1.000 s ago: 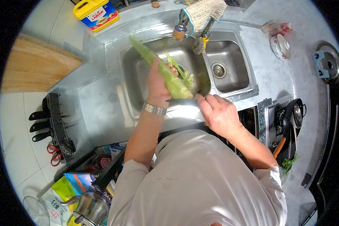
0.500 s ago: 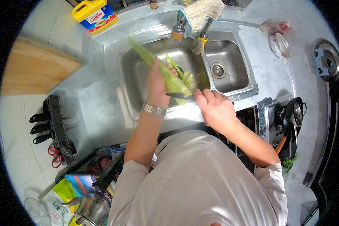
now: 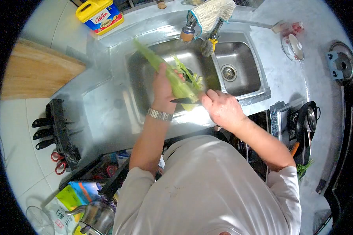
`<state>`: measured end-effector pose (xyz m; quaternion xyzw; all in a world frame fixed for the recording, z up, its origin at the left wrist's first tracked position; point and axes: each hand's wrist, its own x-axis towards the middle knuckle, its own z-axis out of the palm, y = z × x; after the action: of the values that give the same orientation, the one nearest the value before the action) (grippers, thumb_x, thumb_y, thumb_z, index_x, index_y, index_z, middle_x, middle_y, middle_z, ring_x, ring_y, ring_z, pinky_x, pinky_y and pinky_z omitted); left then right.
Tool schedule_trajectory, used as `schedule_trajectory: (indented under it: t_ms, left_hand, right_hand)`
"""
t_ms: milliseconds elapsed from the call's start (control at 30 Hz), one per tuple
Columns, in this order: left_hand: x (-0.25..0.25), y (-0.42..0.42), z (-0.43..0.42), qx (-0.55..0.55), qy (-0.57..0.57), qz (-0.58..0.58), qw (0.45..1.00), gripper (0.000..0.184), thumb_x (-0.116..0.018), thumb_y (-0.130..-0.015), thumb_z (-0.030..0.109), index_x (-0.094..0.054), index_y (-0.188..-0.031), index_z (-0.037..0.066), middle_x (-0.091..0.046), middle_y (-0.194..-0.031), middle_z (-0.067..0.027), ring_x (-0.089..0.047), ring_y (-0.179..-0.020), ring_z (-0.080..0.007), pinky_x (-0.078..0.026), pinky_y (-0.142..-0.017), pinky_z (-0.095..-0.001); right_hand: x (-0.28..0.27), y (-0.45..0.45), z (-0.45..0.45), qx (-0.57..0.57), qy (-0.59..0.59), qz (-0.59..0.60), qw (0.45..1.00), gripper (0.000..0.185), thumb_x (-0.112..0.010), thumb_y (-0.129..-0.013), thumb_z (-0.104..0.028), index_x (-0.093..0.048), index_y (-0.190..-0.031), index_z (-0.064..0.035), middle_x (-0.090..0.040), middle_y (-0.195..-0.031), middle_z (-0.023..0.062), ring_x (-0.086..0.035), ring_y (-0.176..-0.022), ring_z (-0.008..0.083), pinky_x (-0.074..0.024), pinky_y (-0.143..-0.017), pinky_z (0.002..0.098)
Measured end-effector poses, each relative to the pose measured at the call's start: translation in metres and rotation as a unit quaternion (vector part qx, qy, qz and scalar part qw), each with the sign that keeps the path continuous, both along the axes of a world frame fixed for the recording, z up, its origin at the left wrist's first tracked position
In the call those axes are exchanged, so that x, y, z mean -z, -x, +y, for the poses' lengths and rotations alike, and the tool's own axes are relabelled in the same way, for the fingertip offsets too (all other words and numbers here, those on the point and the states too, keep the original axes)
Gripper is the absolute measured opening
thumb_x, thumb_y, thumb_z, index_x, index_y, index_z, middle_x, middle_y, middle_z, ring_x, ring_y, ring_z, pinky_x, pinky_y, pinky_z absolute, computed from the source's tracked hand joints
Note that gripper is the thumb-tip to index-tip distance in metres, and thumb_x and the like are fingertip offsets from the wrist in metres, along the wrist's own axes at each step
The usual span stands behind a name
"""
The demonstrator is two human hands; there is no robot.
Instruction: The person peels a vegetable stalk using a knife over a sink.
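My left hand point(image 3: 163, 84) is closed around a long pale-green stalk vegetable point(image 3: 149, 54), held slanting over the large sink basin point(image 3: 139, 78). Its narrow end points up and left; the thick, leafy end lies toward my right hand point(image 3: 224, 109). That hand grips a knife point(image 3: 181, 100), the dark blade pointing left across the lower end of the vegetable. The handle is hidden in my fingers. Loose green strips point(image 3: 178, 62) show just right of the stalk; I cannot tell whether they hang from it or lie in the basin.
A smaller basin point(image 3: 245, 60) adjoins on the right, beneath a faucet draped with a cloth glove point(image 3: 213, 13). On the left are a knife rack point(image 3: 60, 129), red-handled scissors point(image 3: 59, 163) and a wooden board point(image 3: 43, 70). A yellow jug point(image 3: 100, 17) and a bowl point(image 3: 292, 47) stand farther back.
The knife blade has shifted slightly left and down over the vegetable's lower end, along with my right hand. My left hand keeps its hold, and the view has moved slightly.
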<state>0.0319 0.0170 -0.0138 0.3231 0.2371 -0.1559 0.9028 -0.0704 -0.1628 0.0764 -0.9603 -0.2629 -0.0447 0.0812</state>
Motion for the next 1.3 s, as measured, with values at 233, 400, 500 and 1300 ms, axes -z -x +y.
schedule_trajectory:
  t_ms: [233,400,500,1300]
  left_hand:
    - [-0.013,-0.001,0.003,-0.015,0.002,0.031,0.999,0.022,-0.049,-0.102,0.032,-0.044,-0.108,0.011,-0.055,-0.082,-0.0071,-0.057,-0.066,-0.0199,-0.053,-0.061,-0.0361]
    - [-0.016,0.002,0.005,-0.031,0.017,0.045,0.998,0.024,-0.050,-0.102,0.034,-0.045,-0.108,0.011,-0.055,-0.082,-0.0069,-0.057,-0.066,-0.0198,-0.052,-0.062,-0.0363]
    - [-0.022,0.001,0.003,-0.029,0.005,0.055,0.998,0.025,-0.052,-0.101,0.034,-0.046,-0.107,0.011,-0.055,-0.082,-0.0070,-0.057,-0.065,-0.0201,-0.052,-0.061,-0.0367]
    - [-0.015,0.010,0.007,0.008,0.067,0.031,0.997,0.037,-0.048,-0.101,0.044,-0.051,-0.098,0.007,-0.057,-0.077,-0.0080,-0.058,-0.065,-0.0215,-0.052,-0.060,-0.0351]
  right_hand:
    - [0.012,0.000,0.016,0.019,-0.080,0.054,0.995,0.037,-0.059,-0.072,0.000,-0.052,-0.109,-0.0002,-0.063,-0.088,0.0158,-0.067,-0.074,0.0312,-0.0555,-0.061,0.0407]
    - [0.021,0.010,0.032,0.101,-0.201,0.098,0.969,0.036,-0.056,-0.072,0.006,-0.052,-0.108,0.0021,-0.065,-0.090,0.0229,-0.065,-0.078,0.0415,-0.0540,-0.069,0.0481]
    - [0.019,0.006,0.028,0.087,-0.264,0.106,0.955,0.019,-0.060,-0.083,-0.004,-0.055,-0.100,-0.0005,-0.066,-0.085,0.0189,-0.068,-0.073,0.0341,-0.0548,-0.064,0.0433]
    - [0.001,-0.015,0.030,0.015,-0.048,0.032,0.998,0.013,-0.057,-0.079,-0.008,-0.052,-0.091,-0.0046,-0.061,-0.080,0.0106,-0.068,-0.071,0.0277,-0.0556,-0.058,0.0385]
